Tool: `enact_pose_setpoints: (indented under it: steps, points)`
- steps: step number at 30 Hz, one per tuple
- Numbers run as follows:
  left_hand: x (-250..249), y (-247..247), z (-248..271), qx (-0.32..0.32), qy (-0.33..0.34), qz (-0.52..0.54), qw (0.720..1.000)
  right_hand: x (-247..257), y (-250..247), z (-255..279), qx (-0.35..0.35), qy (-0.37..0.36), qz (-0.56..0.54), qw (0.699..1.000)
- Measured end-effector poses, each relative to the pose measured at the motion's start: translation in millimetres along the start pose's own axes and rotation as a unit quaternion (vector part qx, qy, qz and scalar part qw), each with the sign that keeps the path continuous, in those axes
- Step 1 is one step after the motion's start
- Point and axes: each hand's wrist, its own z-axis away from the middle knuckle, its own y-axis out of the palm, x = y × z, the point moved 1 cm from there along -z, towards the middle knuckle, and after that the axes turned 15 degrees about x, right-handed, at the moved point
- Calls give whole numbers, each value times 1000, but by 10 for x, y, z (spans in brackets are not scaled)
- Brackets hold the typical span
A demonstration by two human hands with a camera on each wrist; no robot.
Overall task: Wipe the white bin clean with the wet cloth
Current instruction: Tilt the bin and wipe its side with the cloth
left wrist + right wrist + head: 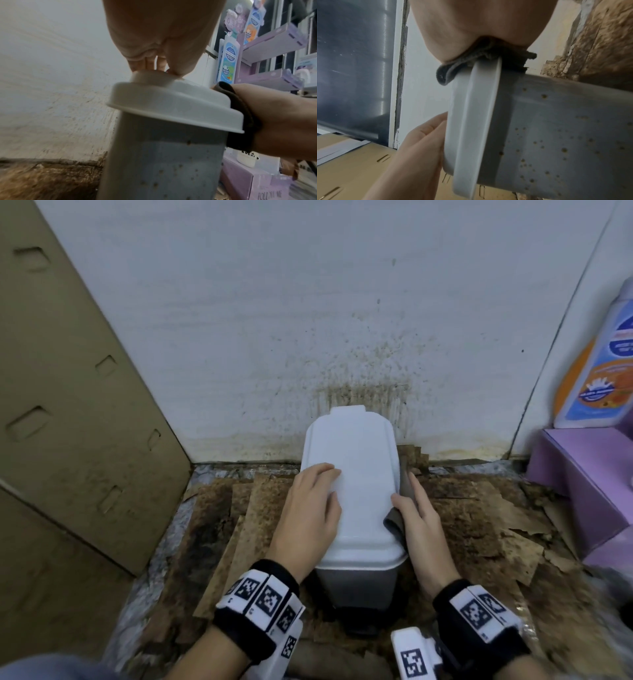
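The white bin (356, 580) stands on the floor against the wall, its lid (356, 474) closed. Brown specks dot its body (163, 169) (565, 142). My left hand (313, 501) lies flat on the lid's left side, fingers straight; its fingertips (154, 65) touch the lid top. My right hand (419, 515) straddles the lid's right rim, thumb on top and fingers down the side, pinching the dark grey wet cloth (394, 522) over that rim. The cloth (240, 115) (447, 75) is folded between the palm and the rim.
A large cardboard box (68, 405) stands to the left. Purple boxes (582, 484) and a soap bottle (596, 371) are on the right. The white wall (342, 337) behind is splattered brown. Stained cardboard scraps (479, 525) cover the floor round the bin.
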Motion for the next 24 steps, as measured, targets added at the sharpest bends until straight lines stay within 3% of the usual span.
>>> enact_pose_setpoints:
  steps: [5, 13, 18, 24]
  points:
    - [-173, -28, 3, 24, -18, 73, 997, -26, 196, -23, 42, -10, -49, 998]
    - [44, -208, -26, 43, -93, 10, 995, -63, 517, -75, 131, -23, -146, 980]
    - [268, -273, 1, 48, -99, 0, 994, -185, 604, -92, 89, -35, -173, 980]
    - [438, -331, 28, 94, -83, 58, 990, -390, 767, -86, 63, -60, -106, 991]
